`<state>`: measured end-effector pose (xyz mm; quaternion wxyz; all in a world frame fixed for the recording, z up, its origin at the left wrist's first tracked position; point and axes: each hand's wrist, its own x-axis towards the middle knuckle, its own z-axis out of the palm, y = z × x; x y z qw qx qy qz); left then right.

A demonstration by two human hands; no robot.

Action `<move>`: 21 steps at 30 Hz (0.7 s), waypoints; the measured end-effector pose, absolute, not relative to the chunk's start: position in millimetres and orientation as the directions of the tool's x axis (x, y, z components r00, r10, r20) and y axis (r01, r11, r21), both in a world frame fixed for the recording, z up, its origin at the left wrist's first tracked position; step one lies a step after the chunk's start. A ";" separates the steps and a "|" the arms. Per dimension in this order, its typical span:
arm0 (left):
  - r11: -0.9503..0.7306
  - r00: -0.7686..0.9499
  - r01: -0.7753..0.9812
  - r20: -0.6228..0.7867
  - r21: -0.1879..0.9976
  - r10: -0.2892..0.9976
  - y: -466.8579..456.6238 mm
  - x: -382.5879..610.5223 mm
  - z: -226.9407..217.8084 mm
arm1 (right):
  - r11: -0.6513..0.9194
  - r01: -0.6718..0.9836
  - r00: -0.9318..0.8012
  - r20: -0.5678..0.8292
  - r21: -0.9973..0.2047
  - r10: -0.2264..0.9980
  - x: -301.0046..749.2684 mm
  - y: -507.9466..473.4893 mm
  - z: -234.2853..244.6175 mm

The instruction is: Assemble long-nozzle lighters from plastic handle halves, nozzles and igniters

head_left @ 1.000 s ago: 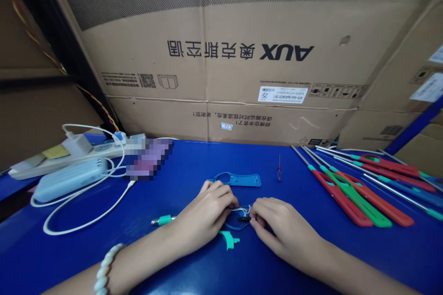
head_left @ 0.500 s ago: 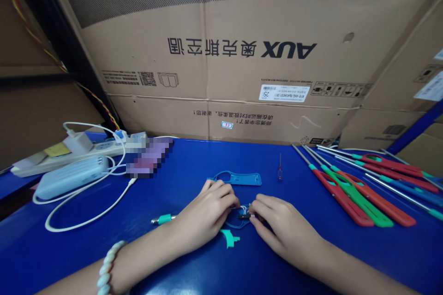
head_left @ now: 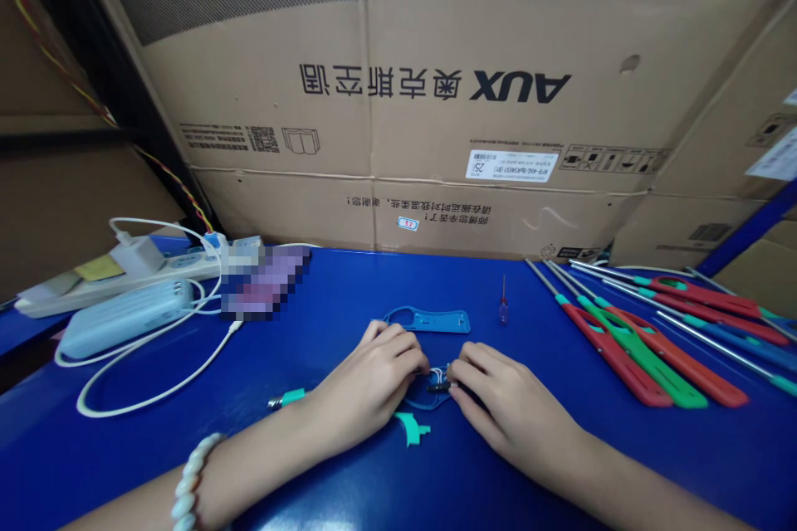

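Fingers curled, my left hand closes over the left part of an opened blue lighter casing, hiding much of it. White wires show inside the casing, between the two hands. My right hand pinches a small black part between thumb and fingers at the casing's right side. Under my left wrist a teal collar with a metal tip sticks out. A loose teal trigger lies just below my left fingers. Behind the hands rests the other blue casing half.
A small purple-handled screwdriver lies farther back. Several long-necked lighters are spread on the right. At left are a power bank, a white cable, a power strip and a phone. A large cardboard box stands behind the table.
Both hands keep nearly the same grip and place. The right fingers shift up very slightly, and the left forearm slides slightly left with the view.
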<state>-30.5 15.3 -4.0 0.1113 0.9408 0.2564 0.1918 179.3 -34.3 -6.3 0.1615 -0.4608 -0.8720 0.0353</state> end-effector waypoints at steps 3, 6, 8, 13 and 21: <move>-0.852 0.798 0.440 0.312 0.285 0.516 15.1 -30.6 -3.9 | 0.578 0.792 -0.526 0.262 -0.195 0.809 178.9 -33.2 -6.6; -0.859 0.804 0.445 0.309 0.254 0.508 14.9 -30.2 -3.2 | 0.585 0.788 -0.525 0.287 -0.190 0.801 178.8 -32.2 -7.5; -0.864 0.810 0.442 0.307 0.239 0.500 14.6 -30.0 -2.7 | 0.592 0.783 -0.526 0.307 -0.191 0.793 178.8 -32.1 -8.4; -0.874 0.823 0.435 0.298 0.216 0.483 14.0 -31.0 -2.0 | 0.604 0.777 -0.534 0.322 -0.177 0.781 179.2 -32.5 -9.4; -0.858 0.807 0.432 0.305 0.278 0.505 14.2 -30.4 -0.8 | 0.614 0.775 -0.541 0.345 -0.150 0.767 177.7 -31.7 -10.1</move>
